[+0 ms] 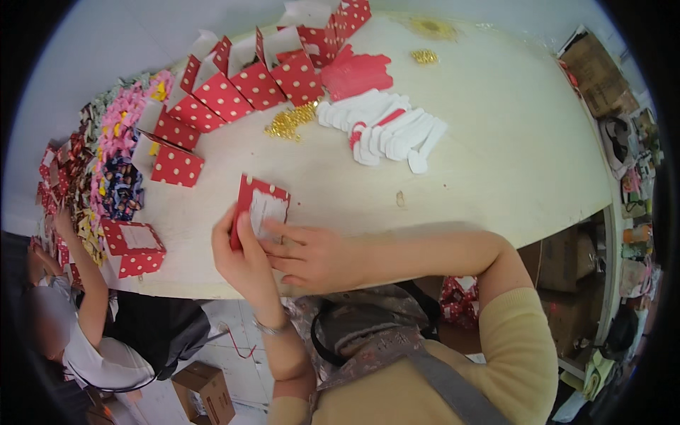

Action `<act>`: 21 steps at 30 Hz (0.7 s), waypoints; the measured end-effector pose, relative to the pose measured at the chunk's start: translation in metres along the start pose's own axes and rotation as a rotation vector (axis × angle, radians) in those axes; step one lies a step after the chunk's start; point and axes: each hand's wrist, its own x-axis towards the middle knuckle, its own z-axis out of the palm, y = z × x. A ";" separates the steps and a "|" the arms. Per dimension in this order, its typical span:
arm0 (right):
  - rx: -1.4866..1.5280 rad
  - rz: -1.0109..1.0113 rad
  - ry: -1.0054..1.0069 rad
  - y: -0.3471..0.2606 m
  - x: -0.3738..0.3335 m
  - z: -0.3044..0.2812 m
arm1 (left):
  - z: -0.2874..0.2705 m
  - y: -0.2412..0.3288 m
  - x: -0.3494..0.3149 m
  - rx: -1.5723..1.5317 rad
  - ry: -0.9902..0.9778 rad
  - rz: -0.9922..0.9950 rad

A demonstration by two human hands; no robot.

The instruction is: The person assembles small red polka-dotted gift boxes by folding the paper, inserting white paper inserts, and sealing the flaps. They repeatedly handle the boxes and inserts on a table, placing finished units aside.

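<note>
At the table's near edge, my left hand [244, 258] is wrapped around a red polka-dot gift box [268, 204] with a white label on its face. My right hand [304, 256] reaches across from the right, its fingers stretched out and apart, with the fingertips against the lower part of the box. My hands hide the box's lower end. Beyond them lie a fanned row of white cut-out tags [386, 131], a stack of red tags [356, 74] and a pile of gold twist ties [294, 120].
Several open polka-dot boxes [223, 95] line the table's [496, 134] far left. Wrapped sweets [127, 113] are heaped along the left edge, near another labelled box [133, 246]. A co-worker's arm [88, 283] reaches into them. Crowded shelves [627, 177] stand on the right.
</note>
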 end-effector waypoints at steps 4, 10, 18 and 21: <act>-0.308 0.472 0.040 0.056 -0.059 -0.056 | -0.014 -0.018 0.013 0.104 -0.033 0.262; -0.523 1.061 -0.154 0.072 -0.107 -0.103 | -0.021 0.000 0.016 0.237 -0.128 0.244; -0.545 1.113 0.166 0.064 -0.110 -0.138 | -0.018 -0.005 0.005 0.086 -0.051 0.275; -0.397 0.741 0.635 0.047 -0.082 -0.119 | -0.019 -0.023 0.008 0.228 -0.068 0.547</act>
